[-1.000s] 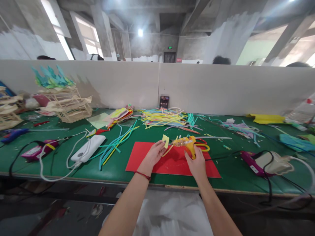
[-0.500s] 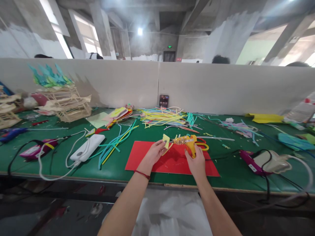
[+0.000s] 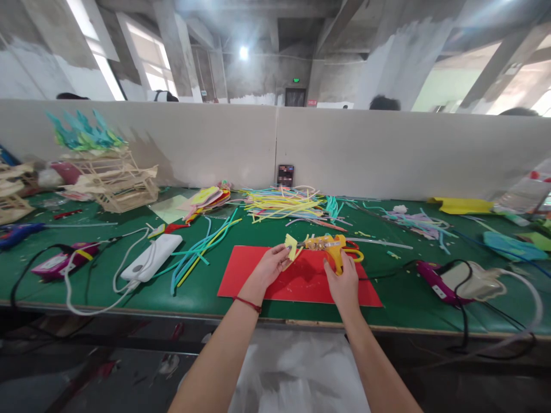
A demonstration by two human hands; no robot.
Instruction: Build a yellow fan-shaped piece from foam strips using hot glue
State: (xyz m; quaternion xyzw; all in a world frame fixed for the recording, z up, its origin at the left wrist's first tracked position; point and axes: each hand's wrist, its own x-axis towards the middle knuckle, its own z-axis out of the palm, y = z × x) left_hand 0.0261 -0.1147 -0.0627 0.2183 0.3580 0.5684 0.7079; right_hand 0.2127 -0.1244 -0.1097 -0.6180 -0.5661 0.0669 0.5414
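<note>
My left hand (image 3: 269, 268) pinches a small yellow foam piece (image 3: 291, 246) and holds it upright over the red sheet (image 3: 241, 276). My right hand (image 3: 343, 285) grips the handle of an orange glue gun (image 3: 328, 246), whose nozzle points left and nearly touches the yellow piece. Both hands are over the red sheet on the green table (image 3: 202, 295). A red cord circles my left wrist.
A pile of coloured foam strips (image 3: 284, 203) lies behind the sheet. A white power bank (image 3: 151, 257) with cables sits at the left, a purple glue gun (image 3: 434, 280) and white device at the right. Stick models (image 3: 116, 180) stand far left. A grey partition (image 3: 387, 152) backs the table.
The hands, yellow piece and glue gun keep their pose; the gun's nozzle has closed in slightly on the piece. The view has shifted a little.
</note>
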